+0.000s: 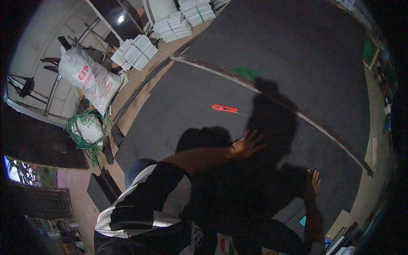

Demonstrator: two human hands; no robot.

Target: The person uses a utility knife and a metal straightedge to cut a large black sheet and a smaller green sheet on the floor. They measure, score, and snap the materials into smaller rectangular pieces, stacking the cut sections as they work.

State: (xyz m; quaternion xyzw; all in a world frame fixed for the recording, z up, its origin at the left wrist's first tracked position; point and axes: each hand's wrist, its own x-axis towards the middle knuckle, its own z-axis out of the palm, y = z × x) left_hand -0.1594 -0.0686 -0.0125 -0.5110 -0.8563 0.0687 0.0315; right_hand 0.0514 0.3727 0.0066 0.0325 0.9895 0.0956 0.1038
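A large dark grey sheet (178, 100) lies spread below me. My left hand (247, 145) rests on it with fingers spread and nothing in them. Farther right and nearer to me, my right hand (313, 182) is on the sheet too, its fingers stretched out and partly in shadow. Beyond my left hand lies a red-handled utility knife (225, 108), its thin blade pointing right. A long, narrow straight strip (314, 122) runs slantwise over the sheet, past the knife, from the far left to the right; neither hand touches it.
At the far left stand tied stacks of white boards (140, 52) and a white printed sack (90, 78). Nearer is a tangle of green cord (80, 146) around another sack. A green smudge (246, 72) marks the sheet beyond the strip. My shadow darkens the middle.
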